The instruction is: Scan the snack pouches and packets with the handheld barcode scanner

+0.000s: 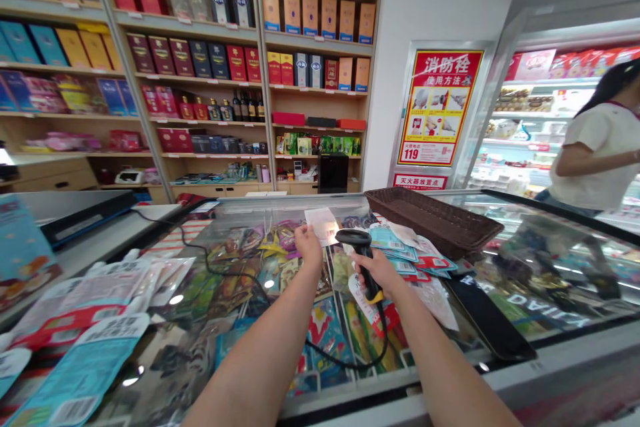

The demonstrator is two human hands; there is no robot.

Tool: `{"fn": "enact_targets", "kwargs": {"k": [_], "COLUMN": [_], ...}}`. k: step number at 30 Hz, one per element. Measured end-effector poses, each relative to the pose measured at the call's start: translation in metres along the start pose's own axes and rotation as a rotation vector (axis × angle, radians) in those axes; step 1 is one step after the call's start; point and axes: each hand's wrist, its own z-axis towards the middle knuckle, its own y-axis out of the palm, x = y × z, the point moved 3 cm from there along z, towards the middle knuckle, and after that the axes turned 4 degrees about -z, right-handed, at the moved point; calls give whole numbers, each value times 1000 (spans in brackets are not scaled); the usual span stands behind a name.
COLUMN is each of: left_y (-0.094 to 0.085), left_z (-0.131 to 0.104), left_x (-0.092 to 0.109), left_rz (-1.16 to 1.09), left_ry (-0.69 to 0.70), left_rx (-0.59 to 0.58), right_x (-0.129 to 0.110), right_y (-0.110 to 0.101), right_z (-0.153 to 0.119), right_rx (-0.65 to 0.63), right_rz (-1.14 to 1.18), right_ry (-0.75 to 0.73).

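My left hand (309, 245) pinches the near edge of a small white paper slip (323, 223) over the glass top. Just to its right, my right hand (374, 270) is wrapped round the handle of a black and yellow barcode scanner (354, 237), its head pointing toward the slip. A black cable (350, 365) loops from the scanner's handle and runs left across the glass. A red and white packet (369, 303) lies below my right hand. Blue and red packets (400, 247) are piled right of the scanner.
A brown wicker basket (435, 220) sits at the back right. More packets (85, 333) cover the left side. A black flat panel (487, 317) lies at right on the glass-topped freezer (575, 327). Stocked shelves (200, 80) stand behind. A person (595, 147) is at far right.
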Motion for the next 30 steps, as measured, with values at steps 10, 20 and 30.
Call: {"fn": "enact_targets", "kwargs": {"k": [10,20,30], "left_y": [-1,-35,-144], "left_z": [-5,11,57], "left_x": [9,22,77], "left_rz": [89,172,286], "left_ry": [-10,16,125], "left_rx": [-5,9,158], "right_x": [6,3,-5], "right_y": [1,29,120], "right_z": [6,2,1], "right_rx": [-12,-106,-304], "right_rz": [32,120,120], "right_ry": [-29,-50,-15]}}
